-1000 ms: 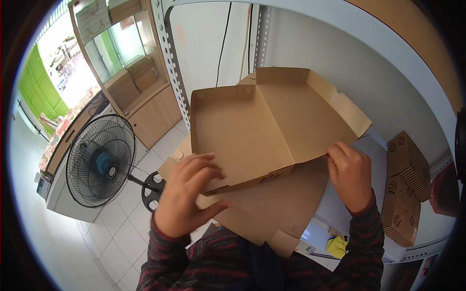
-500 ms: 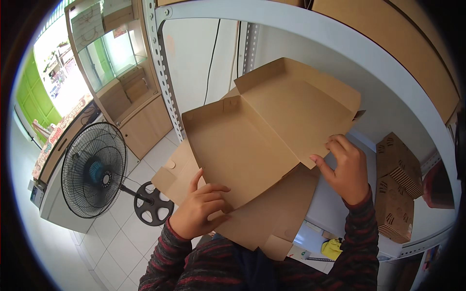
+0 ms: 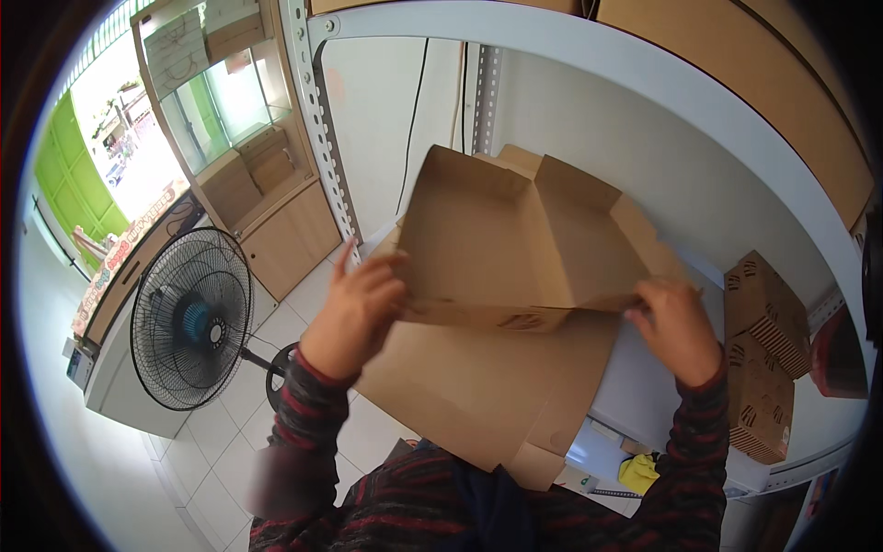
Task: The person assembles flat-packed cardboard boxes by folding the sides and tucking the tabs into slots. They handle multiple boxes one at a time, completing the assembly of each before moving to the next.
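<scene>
"Where is the open box [image 3: 478, 230]?"

"Between the two hands, over a sheet of flat cardboard [image 3: 478, 386]. I can't tell whether it rests on the sheet or is held a little above it. Its two halves are spread, with a fold running between them, and the left half has its walls standing up."

"And the left hand [image 3: 354, 308]?"

"At the near left corner of the box. Its fingers are parted, with one pointing upward, and they are blurred. I can't tell whether they grip the cardboard or only touch it."

"The right hand [image 3: 676, 322]?"

"At the near right edge of the box. The fingers are curled, and thumb and fingertips are closed on that edge, pinching it."

"What else is around the box?"

"To the right of it, two stacks of printed cartons [image 3: 762, 396], one behind the other. Well to the left, a black fan [image 3: 191, 317], and beyond that side a wooden cabinet [image 3: 290, 225]. Nearer the person than the box, low on the right, something yellow [image 3: 637, 472]."
</scene>
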The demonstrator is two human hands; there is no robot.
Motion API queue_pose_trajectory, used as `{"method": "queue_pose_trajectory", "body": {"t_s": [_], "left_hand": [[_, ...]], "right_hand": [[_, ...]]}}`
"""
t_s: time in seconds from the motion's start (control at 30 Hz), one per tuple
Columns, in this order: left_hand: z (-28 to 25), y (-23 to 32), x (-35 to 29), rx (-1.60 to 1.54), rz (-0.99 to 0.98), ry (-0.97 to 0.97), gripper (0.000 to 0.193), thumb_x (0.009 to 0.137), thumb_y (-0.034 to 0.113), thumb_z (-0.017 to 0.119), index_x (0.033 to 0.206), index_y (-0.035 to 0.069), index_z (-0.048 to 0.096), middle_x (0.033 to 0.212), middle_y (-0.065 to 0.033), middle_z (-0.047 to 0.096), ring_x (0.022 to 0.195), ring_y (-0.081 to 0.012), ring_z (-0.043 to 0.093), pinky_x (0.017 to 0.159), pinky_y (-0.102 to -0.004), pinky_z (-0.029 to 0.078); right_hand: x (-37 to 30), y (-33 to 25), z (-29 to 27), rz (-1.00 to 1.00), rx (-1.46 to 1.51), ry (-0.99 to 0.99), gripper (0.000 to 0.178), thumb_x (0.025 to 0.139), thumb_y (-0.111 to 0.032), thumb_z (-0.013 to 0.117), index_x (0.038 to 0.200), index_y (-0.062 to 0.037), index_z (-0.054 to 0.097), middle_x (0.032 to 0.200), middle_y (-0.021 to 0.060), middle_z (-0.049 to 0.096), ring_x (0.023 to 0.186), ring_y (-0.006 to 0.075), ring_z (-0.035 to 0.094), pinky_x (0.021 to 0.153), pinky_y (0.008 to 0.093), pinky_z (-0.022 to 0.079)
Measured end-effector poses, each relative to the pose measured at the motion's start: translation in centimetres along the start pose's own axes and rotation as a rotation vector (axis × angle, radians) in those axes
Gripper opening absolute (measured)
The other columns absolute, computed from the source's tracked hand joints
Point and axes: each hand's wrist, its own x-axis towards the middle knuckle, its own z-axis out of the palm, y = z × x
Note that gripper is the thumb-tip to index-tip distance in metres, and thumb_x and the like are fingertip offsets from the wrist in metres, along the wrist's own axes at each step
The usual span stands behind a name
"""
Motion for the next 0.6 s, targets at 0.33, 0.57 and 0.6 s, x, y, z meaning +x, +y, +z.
{"method": "queue_pose_trajectory", "body": {"t_s": [0.33, 0.57, 0.6], "left_hand": [[0.5, 3.7, 1.3, -0.177, 0.096, -0.025, 0.048, 0.073, 0.011, 0.075, 0.117, 0.009, 0.058, 0.121, -0.0101, 0.058, 0.123, -0.0287, 0.049, 0.109, -0.0519, 0.029], [6.1, 5.2, 3.3, -0.134, 0.186, -0.069, 0.008, 0.076, 0.007, 0.064, 0.083, 0.007, 0.060, 0.077, -0.0067, 0.061, 0.074, -0.0275, 0.061, 0.072, -0.0391, 0.050], [6.0, 5.3, 3.6, -0.132, 0.209, -0.036, 0.005, 0.076, 0.007, 0.063, 0.080, 0.007, 0.060, 0.073, -0.0066, 0.059, 0.070, -0.0273, 0.061, 0.067, -0.0382, 0.049]], "right_hand": [[-0.2, -6.1, 4.8, -0.418, 0.443, -0.103, 0.066, 0.085, -0.014, 0.065, 0.141, 0.0052, 0.036, 0.122, 0.0235, 0.053, 0.100, 0.0368, 0.060, 0.092, 0.0394, 0.047], [0.8, -3.2, -0.2, -0.031, 0.805, -0.296, 0.052, 0.077, -0.005, 0.074, 0.125, -0.0008, 0.055, 0.112, 0.0119, 0.063, 0.091, 0.0119, 0.061, 0.077, 0.0312, 0.051], [0.9, -1.3, -0.9, -0.015, 0.755, -0.271, 0.050, 0.075, -0.005, 0.077, 0.121, -0.0022, 0.058, 0.109, 0.0088, 0.064, 0.087, 0.0091, 0.059, 0.072, 0.0286, 0.049]]}}
